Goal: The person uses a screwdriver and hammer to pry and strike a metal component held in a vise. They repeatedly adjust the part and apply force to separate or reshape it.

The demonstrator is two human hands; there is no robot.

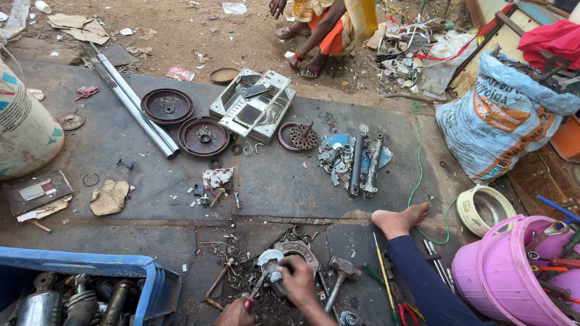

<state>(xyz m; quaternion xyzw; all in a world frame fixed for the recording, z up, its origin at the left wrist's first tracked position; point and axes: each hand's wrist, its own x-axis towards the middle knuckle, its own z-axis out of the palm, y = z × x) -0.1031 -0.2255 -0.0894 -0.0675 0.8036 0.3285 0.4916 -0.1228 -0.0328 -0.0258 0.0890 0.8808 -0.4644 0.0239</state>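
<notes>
1. The person is sitting on the ground (272, 187) at the bottom middle of the frame, working on a round metal part (296, 250).
2. The right hand (299, 281) is lying on top of the round metal part, with its fingers curled over it and holding it down.
3. The left hand (237, 313) is closing its fingers around a tool with red grips (257, 290), maybe pliers, and the tip is pointing at the part.
4. Many pieces are already lying apart: two dark discs (167, 105) at the upper left, a silver tray (254, 104) in the upper middle, and rods and small bits on a blue plate (356, 158) in the middle.
5. The round part is looking not yet taken apart, so I think more work is left.
6. A hammer (341, 274) is lying just beside the right hand.
7. The left hand is cut off by the bottom edge, and the tool tip is hard to see.
8. The right hand is hiding the middle of the part.
</notes>
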